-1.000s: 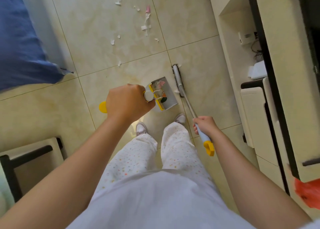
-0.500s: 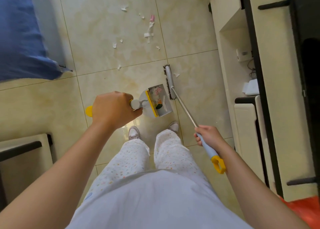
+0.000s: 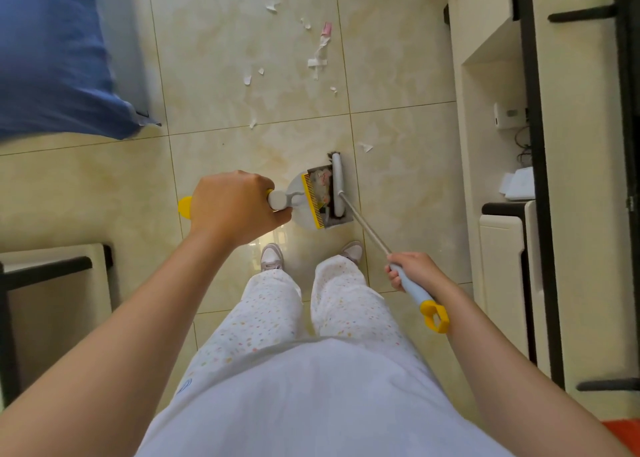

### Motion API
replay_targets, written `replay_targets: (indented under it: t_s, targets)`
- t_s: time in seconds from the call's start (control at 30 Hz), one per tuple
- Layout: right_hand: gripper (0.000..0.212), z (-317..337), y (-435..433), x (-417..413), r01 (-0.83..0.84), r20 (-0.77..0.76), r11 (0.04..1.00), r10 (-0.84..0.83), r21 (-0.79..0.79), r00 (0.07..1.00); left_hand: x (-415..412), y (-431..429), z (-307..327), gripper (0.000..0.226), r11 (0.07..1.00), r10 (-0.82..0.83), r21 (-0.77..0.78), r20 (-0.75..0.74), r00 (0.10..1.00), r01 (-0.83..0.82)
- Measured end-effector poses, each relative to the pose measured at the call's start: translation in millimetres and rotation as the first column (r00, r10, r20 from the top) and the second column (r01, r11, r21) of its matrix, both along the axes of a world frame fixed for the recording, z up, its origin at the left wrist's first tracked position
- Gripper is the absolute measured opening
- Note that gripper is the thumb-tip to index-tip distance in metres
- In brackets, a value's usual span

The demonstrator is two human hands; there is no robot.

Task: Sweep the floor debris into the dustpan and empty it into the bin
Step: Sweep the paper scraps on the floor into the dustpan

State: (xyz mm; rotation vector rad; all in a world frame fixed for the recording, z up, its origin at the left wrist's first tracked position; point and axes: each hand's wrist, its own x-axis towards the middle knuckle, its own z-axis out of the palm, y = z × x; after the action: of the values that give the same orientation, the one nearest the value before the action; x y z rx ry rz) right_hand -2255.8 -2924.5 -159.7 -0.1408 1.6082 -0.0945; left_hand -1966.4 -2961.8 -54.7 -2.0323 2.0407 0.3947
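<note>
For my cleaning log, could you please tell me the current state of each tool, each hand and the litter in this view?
dustpan, holds collected debris.
broom, head lies across the dustpan's open mouth.
left hand, grips the dustpan's handle.
right hand, grips the broom's handle.
paper scraps, scattered on the floor, not yet swept.

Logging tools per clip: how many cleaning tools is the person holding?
2. A dustpan in the left hand, and a broom in the right hand, its head resting at the dustpan's mouth. None looks hidden.
</note>
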Motion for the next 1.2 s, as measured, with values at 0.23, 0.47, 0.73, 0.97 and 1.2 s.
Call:
replay_targets:
  t_s: [0.23, 0.47, 0.73, 0.97, 1.2]
  targets:
    - [0.019, 22.4, -4.3, -30.8, 0.187, 0.158, 0.979, -0.198, 0.082, 0.967, 4.3, 6.0, 0.8, 0.048, 1.000, 0.000, -0.007, 0.016, 1.000, 0.000]
    - [0.013, 26.3, -32.7, -44.8, 0.037, 0.006, 0.994, -0.036, -0.099, 0.999, -1.1, 8.7, 5.3, 0.051, 1.000, 0.005, 0.004, 0.033, 0.999, -0.005]
    - [0.013, 12.9, -89.9, -38.5, -0.225, -0.232, 0.939, 0.165, -0.260, 0.958, 9.8, -14.5, 9.5, 0.054, 0.997, 0.062, -0.033, -0.032, 0.998, -0.063]
    - [0.014, -13.9, -132.3, -20.6, -0.313, -0.340, 0.916, 0.220, -0.249, 0.914, 18.6, -43.1, 10.5, 0.050, 0.987, 0.158, -0.010, -0.063, 0.985, -0.159]
    - [0.012, -38.0, -140.9, -3.8, -0.402, -0.379, 0.894, 0.308, -0.197, 0.872, 14.2, -75.0, -1.6, 0.049, 0.993, 0.115, 0.015, -0.039, 0.993, -0.115]
